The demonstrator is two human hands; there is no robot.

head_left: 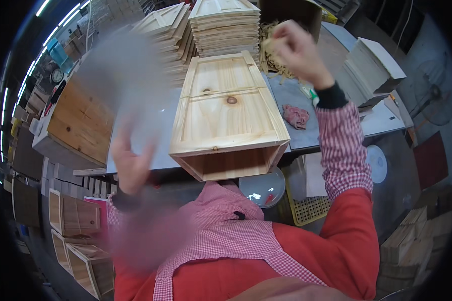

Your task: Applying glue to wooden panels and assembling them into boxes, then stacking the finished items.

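Hanging beside the box's left side: left hand (133,163), thumb and fingers parted, loosely open; nothing seen in its grasp, though a grey blur obscures the fingertips. Right hand (299,52): raised beyond the box's far right corner, fingers curled, in front of the strips (272,61); whether it pinches one cannot be told. Sleeves (342,145): checked, red and white, dark cuffs.

Box (228,118): pale knotty wood, centre of the table (153,150), open end toward the person and at the table's near edge; a thin line, perhaps a band, crosses its top.

Right of the box: cloth (296,116), pink, crumpled; tube (314,96), white and green.

Behind: two stacks of panels (223,32), pale wood; carton (306,17), open, behind the strips.

Left: wooden case (80,118), orange-brown top. Far right: pale stack (371,67); fan (432,93).

Below: round lid (263,188), translucent; crate (309,211), yellow, perforated. Lower left: more boxes (78,220), open-ended, piled.
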